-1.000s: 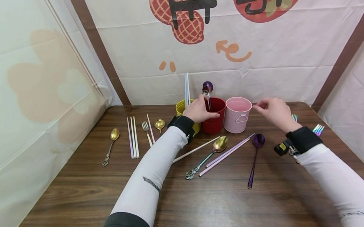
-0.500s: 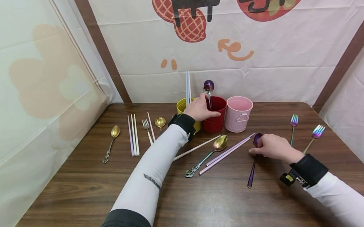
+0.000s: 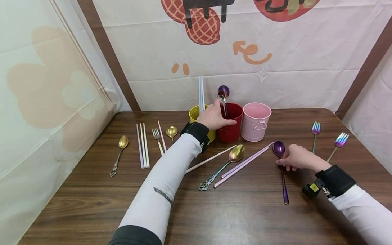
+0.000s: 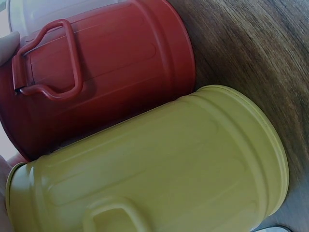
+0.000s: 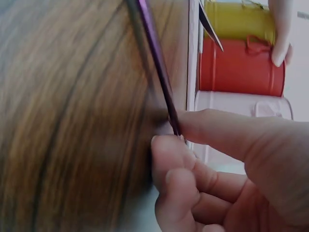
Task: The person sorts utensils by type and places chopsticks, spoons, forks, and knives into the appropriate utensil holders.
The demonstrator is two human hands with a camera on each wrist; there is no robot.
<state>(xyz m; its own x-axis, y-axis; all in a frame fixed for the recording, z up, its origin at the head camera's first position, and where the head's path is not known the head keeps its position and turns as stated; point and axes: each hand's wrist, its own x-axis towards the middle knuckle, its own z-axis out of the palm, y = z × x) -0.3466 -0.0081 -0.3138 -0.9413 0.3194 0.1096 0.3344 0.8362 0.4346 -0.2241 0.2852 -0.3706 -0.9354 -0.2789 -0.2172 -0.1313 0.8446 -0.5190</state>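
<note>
In the head view my right hand (image 3: 299,158) pinches a purple spoon (image 3: 279,149) by its handle, close below the bowl. In the right wrist view the handle (image 5: 159,60) runs out from between thumb and fingertip, its shadow on the wood beside it. My left hand (image 3: 215,117) grips the rim of the red bucket (image 3: 229,134), the thumb laid along its near side. Inside that bucket stand a silver spoon (image 3: 222,99) and another purple spoon (image 3: 224,89). To its left is the yellow bucket (image 4: 159,164), holding pale chopsticks (image 3: 201,93); a pink bucket (image 3: 254,129) stands on its right.
Left on the wooden table (image 3: 89,212) lie a gold-bowled spoon (image 3: 123,142), several chopsticks (image 3: 143,146), a fork (image 3: 156,134) and a gold ladle-like spoon (image 3: 172,132). Mid-table are a large gold-bowled spoon (image 3: 236,153) and lilac chopsticks (image 3: 246,164). Two rainbow forks (image 3: 316,128) lie right.
My right hand has come down from beside the pink bucket to the purple spoon and now pinches it; the spoon's handle end has swung right. The left hand stays at the red bucket.
</note>
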